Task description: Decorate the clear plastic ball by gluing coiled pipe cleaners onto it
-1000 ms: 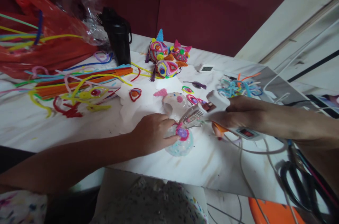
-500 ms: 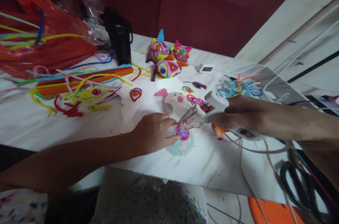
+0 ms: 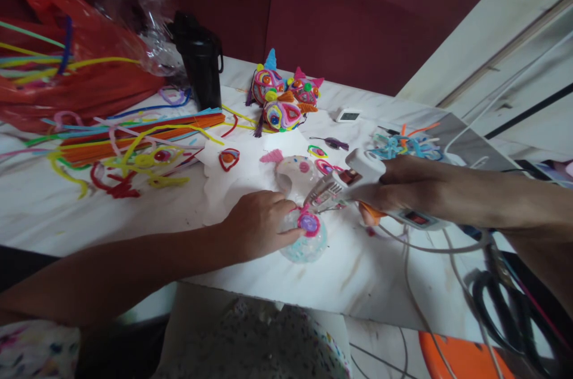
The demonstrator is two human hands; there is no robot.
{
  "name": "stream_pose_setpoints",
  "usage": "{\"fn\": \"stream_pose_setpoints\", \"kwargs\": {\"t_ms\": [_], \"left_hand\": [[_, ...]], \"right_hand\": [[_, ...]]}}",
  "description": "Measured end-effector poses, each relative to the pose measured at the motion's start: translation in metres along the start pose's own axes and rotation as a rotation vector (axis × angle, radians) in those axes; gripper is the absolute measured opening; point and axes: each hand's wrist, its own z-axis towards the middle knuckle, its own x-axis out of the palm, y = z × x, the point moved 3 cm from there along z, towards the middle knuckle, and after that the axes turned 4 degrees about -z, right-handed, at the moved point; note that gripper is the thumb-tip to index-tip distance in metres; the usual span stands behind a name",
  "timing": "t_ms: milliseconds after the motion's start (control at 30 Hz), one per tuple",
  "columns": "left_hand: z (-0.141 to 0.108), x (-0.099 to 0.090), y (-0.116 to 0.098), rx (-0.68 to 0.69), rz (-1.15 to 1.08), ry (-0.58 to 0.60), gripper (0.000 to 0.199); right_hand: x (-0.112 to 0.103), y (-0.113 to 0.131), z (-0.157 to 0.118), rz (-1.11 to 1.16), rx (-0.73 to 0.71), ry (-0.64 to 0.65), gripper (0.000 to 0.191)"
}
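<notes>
My left hand (image 3: 264, 224) grips the left side of a clear rounded piece (image 3: 308, 249) with pale blue flecks, near the table's front edge. A pink ring with a purple centre (image 3: 308, 224) lies on its top. From the right, my right hand (image 3: 394, 191) is wrapped round a white glue gun (image 3: 364, 170) with an orange trigger. The gun's nozzle points down-left at the upper edge of the pink ring. Just behind is a whitish rounded piece (image 3: 296, 171) with a pink pipe-cleaner ear. Whether the nozzle touches the ring cannot be made out.
Decorated balls (image 3: 280, 98) stand at the back beside a black bottle (image 3: 199, 62). Pipe cleaners (image 3: 143, 140) and a red bag (image 3: 89, 80) cover the left. A white digital display (image 3: 348, 116), cables and black-handled scissors (image 3: 505, 313) are on the right.
The glue gun in my right hand has shifted slightly up and left, uncovering more of the purple centre. My left hand keeps its hold on the clear piece.
</notes>
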Motion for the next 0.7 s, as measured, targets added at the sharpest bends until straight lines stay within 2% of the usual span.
{"fn": "stream_pose_setpoints", "kwargs": {"t_ms": [100, 200, 367, 433, 567, 700], "left_hand": [[0.000, -0.001, 0.000, 0.006, 0.005, 0.006, 0.014], [0.001, -0.001, 0.000, 0.004, 0.007, 0.006, 0.015], [0.001, -0.002, -0.001, 0.012, -0.011, -0.013, 0.013], [0.000, -0.003, -0.002, 0.027, -0.023, -0.017, 0.012], [-0.002, -0.006, -0.004, 0.069, -0.012, -0.051, 0.009], [-0.003, -0.007, -0.005, 0.105, 0.061, -0.053, 0.017]], "right_hand": [[0.001, 0.001, 0.000, 0.019, 0.033, 0.035, 0.059], [0.002, 0.003, -0.001, 0.018, 0.047, 0.070, 0.048], [0.008, -0.004, 0.004, -0.012, -0.020, 0.042, 0.056], [0.009, -0.004, 0.005, -0.028, -0.016, 0.038, 0.054], [0.007, 0.004, 0.001, -0.035, -0.016, 0.059, 0.043], [0.004, 0.013, -0.003, -0.043, -0.002, 0.034, 0.039]]}}
